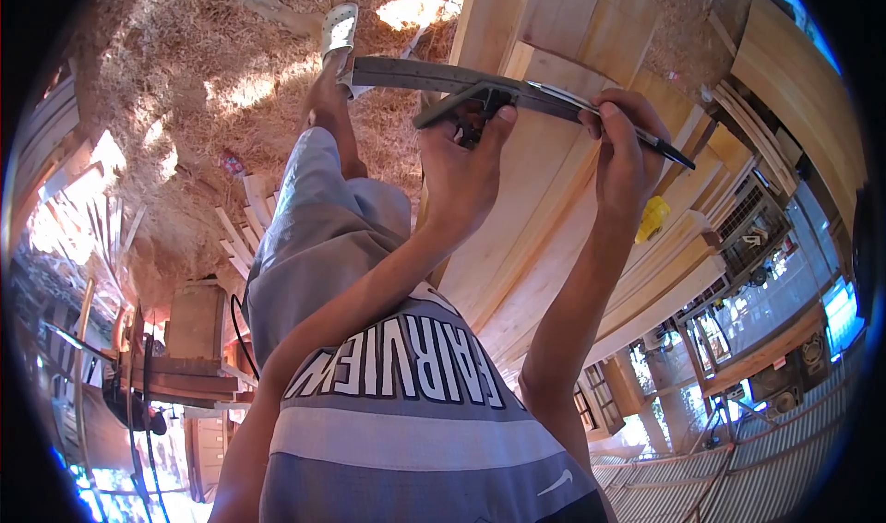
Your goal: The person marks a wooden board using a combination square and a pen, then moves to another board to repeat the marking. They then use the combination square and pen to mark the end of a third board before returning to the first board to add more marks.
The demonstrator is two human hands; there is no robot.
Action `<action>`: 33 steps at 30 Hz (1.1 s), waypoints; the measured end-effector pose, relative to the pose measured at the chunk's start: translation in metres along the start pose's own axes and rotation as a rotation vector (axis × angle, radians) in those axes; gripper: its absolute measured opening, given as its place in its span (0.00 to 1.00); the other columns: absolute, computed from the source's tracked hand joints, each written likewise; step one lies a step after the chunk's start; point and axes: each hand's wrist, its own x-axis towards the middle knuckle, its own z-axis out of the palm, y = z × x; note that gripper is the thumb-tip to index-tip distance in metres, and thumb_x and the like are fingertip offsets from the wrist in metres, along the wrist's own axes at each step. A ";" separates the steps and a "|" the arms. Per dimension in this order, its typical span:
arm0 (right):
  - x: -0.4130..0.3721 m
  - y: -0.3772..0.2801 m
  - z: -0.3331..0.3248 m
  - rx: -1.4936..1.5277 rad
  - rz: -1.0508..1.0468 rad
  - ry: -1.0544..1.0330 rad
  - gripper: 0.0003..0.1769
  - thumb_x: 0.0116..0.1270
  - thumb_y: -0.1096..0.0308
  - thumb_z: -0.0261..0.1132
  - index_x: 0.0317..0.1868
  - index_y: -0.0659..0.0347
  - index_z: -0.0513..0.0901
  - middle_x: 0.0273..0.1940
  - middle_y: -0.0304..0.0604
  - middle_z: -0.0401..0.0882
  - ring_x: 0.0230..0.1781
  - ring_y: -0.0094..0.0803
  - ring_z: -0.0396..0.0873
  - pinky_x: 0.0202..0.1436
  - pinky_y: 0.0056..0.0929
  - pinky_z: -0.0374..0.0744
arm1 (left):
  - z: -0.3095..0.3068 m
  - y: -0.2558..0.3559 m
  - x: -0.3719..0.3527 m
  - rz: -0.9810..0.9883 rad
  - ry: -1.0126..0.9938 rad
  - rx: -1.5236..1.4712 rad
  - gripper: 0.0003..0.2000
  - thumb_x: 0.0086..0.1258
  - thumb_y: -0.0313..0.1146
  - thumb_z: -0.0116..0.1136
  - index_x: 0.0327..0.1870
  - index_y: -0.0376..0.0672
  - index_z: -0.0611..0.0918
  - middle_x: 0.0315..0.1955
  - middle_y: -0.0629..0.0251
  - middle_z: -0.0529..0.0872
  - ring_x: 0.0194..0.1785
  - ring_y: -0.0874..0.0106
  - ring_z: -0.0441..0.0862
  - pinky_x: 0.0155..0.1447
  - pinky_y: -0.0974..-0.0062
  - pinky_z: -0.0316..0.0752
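My left hand [459,168] grips the dark stock of a metal try square [420,76]. Its blade lies across a long pale wooden board [526,219]. My right hand [623,149] holds a black pen [666,148] against the blade's right end, with the tip pointing right over the board. Both arms reach out from my grey printed shirt at the bottom of the view.
My leg in grey shorts and a foot in a white sandal [339,32] stand on a floor thick with wood shavings [185,89]. More planks [794,71] are stacked on the right, with a yellow object [652,217] among them. Wooden frames and a machine [752,232] lie lower right.
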 end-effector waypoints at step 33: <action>-0.004 -0.022 -0.014 -0.347 -0.117 -0.081 0.05 0.69 0.80 0.67 0.43 0.71 0.87 0.36 0.41 0.88 0.39 0.27 0.88 0.46 0.22 0.83 | 0.000 0.005 -0.003 0.011 0.022 0.098 0.11 0.70 0.35 0.71 0.40 0.34 0.87 0.29 0.64 0.85 0.36 0.75 0.77 0.46 0.71 0.74</action>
